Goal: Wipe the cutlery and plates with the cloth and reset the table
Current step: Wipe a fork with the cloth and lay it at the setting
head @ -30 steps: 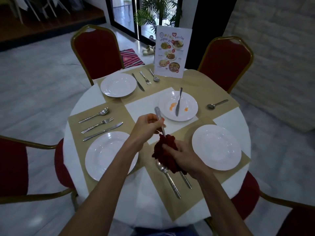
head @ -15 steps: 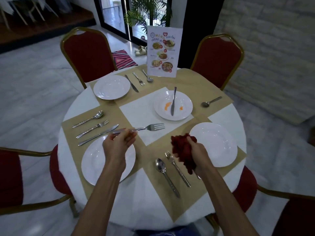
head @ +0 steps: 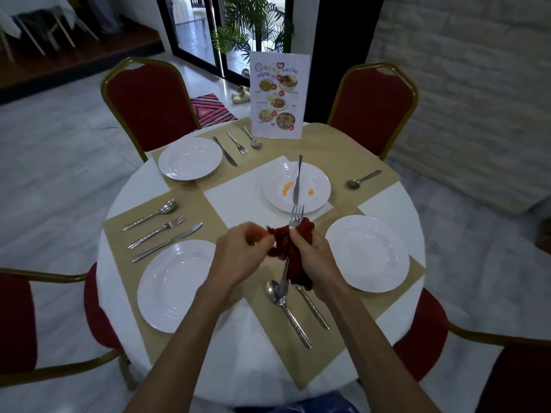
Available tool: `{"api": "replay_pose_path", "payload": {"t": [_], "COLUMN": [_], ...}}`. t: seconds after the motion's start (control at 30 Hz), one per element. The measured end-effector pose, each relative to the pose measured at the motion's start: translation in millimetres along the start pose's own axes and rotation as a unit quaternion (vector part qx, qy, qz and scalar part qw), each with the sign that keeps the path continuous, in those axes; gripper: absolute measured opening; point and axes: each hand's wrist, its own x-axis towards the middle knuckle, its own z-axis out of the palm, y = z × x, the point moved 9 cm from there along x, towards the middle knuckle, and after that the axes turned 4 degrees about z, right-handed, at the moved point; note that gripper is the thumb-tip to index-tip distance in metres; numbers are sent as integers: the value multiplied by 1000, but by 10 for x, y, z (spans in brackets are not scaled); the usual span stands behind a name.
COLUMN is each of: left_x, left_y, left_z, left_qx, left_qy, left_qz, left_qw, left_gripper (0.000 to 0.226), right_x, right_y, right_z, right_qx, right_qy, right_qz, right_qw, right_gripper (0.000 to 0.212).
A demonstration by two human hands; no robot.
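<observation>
Over the table's middle, my right hand (head: 317, 253) grips a crumpled dark red cloth (head: 299, 272) wrapped round a fork (head: 296, 215). The fork stands upright, tines above the cloth, thin handle hanging below. My left hand (head: 238, 257), blurred, pinches the cloth's left edge. Beyond them sits a white plate (head: 317, 177) with orange smears and a knife (head: 297, 180) across it. A lone spoon (head: 362, 179) lies to its right. Clean plates sit at the right (head: 369, 251), near left (head: 176, 284) and far left (head: 190, 158).
A spoon (head: 286, 311) and a second fork (head: 316, 311) lie on the near tan placemat (head: 322, 362) under my hands. Cutlery sets lie at the left (head: 158, 231) and far side (head: 237, 142). A menu card (head: 278, 95) stands at the back. Red chairs ring the round table.
My left hand swung the fork from the left toward the cloth. The fork now stands upright inside the cloth in my right hand, and both hands have met.
</observation>
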Motion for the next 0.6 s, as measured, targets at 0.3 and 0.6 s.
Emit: {"api": "replay_pose_path", "payload": {"t": [0.3,0.6], "left_x": [190,552], "left_y": [129,107], "left_z": [219,335], "left_qx": [-65,-121], "left_qy": [-26,-9], "left_qz": [36,-10], "left_qw": [997,993], "left_gripper": [29,28], "right_x": [-273,-255], "right_y": [-149,42], "right_z": [95,-579], "right_qx": [-91,-100], "right_qy": [-73,-44], "right_qz": [-15,32], "right_qw": [993,993], "right_gripper": [14,16]}}
